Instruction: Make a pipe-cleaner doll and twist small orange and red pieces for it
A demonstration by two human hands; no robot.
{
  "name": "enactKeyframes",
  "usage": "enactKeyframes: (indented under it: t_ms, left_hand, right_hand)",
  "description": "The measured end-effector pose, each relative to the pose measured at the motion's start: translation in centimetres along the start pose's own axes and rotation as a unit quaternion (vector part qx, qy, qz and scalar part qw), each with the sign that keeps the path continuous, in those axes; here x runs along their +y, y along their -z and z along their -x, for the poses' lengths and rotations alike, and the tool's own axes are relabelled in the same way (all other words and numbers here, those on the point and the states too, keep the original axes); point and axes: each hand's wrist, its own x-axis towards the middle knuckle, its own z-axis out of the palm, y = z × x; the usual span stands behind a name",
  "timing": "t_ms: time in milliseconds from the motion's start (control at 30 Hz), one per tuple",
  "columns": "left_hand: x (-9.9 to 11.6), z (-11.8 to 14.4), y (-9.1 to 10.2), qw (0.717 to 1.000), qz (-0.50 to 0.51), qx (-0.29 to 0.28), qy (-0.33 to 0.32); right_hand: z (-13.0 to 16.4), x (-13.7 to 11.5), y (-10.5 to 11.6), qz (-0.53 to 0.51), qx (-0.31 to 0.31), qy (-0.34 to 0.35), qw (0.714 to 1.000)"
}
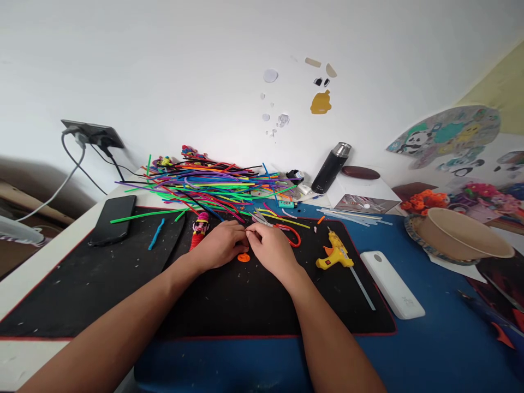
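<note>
My left hand (223, 244) and my right hand (272, 248) meet over the middle of the black mat (229, 305), fingers bent and pinched together. What lies between the fingertips is hidden. Just below my left fingertips is a small flat orange coil (244, 257), seemingly wound pipe cleaner; I cannot tell whether the fingers hold it or it rests on the mat. Left of my left hand lies a figure with a pink and yellow cap (200, 222) and a red coiled body, partly covered by the wrist. Scissors with orange handles (293, 236) lie just beyond my right hand.
A heap of colourful pipe cleaners (213, 183) spreads along the wall. A yellow glue gun (335, 252) with a glue stick lies right, beside a white power bank (393, 285). A black phone (113, 219) is at left. A black flask (331, 168) and beige bowl (466, 233) stand farther back.
</note>
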Motion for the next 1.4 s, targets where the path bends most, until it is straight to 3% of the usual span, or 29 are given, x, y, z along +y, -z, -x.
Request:
enactKeyframes:
  t_ms: [400, 700, 1000, 1400]
  left_hand:
    - [0.8, -0.2, 0.3, 0.999, -0.045, -0.002, 0.029]
    - [0.1, 0.1, 0.3, 1.000, -0.018, 0.004, 0.013]
    - [-0.1, 0.4, 2.0, 0.999, -0.047, 0.013, 0.017]
    - [0.1, 0.6, 2.1, 0.998, -0.063, -0.018, 0.014]
  right_hand:
    - [0.1, -0.2, 0.0, 0.018, -0.002, 0.004, 1.000]
    - [0.1, -0.2, 0.0, 0.021, -0.021, -0.005, 1.000]
    - [-0.1, 0.0, 0.1, -0.016, 0.014, 0.001, 1.000]
    - [0.0, 0.0, 0.0, 0.007, 0.007, -0.003, 1.000]
